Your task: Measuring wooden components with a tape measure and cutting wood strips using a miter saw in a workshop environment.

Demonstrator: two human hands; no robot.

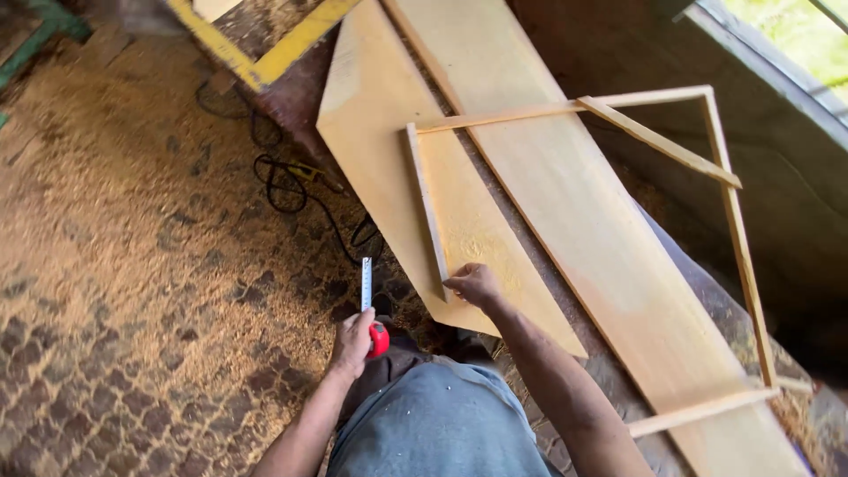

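Left hand (pixel 355 340) closed round red tape measure (pixel 375 334), blade out a short way, clear of wood. Right hand (pixel 475 283) fingertips pressing end of thin wooden frame (pixel 430 210) over boards (pixel 495 177). Frame assembled; measuring appears not yet begun.

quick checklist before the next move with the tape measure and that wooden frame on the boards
1. Tape measure held in left hand: ok, fist closed on the red case.
2. Blade out: ok, a short length sticks up from the case, its tip free in the air.
3. Right hand on the wooden frame: ok, fingers press the near end of its left strip.
4. Frame support: not ok, only the left part lies on the plywood boards; the right side overhangs.
5. Frame joints tight: cannot tell.
6. Footing: not ok, black cable loops on the sawdust floor.
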